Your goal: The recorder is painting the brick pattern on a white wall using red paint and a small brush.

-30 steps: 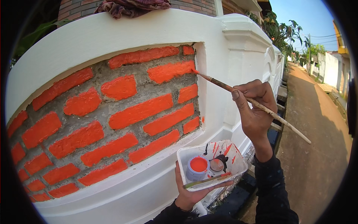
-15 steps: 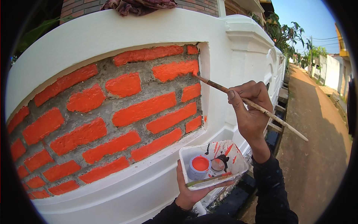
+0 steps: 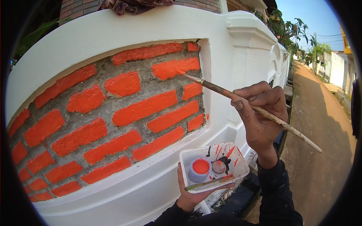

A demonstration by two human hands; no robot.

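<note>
A long wooden paintbrush (image 3: 222, 91) is pinched in my right hand (image 3: 263, 113). Its bristle tip touches the lower edge of an orange-painted brick (image 3: 175, 67) near the panel's upper right corner. My left hand (image 3: 187, 196) supports a white plastic tub (image 3: 241, 165) from below, its fingers wrapped round the side and base. Inside the tub stand a small pot of orange paint (image 3: 200, 166) and a second small round container (image 3: 218, 167) beside dark smears. A second, greenish-handled brush (image 3: 207, 183) lies along the tub's near side.
The white wall (image 3: 181, 24) frames a panel of orange bricks with grey mortar (image 3: 145, 103). A dark crumpled cloth (image 3: 135, 4) lies on the wall top. A dark drainage channel (image 3: 237, 197) runs along the wall's foot, with a brown path (image 3: 316, 113) to the right.
The brush tip has moved left along the brick, from its right end toward its middle. My right hand has shifted slightly right and down. The tub stays nearly in place.
</note>
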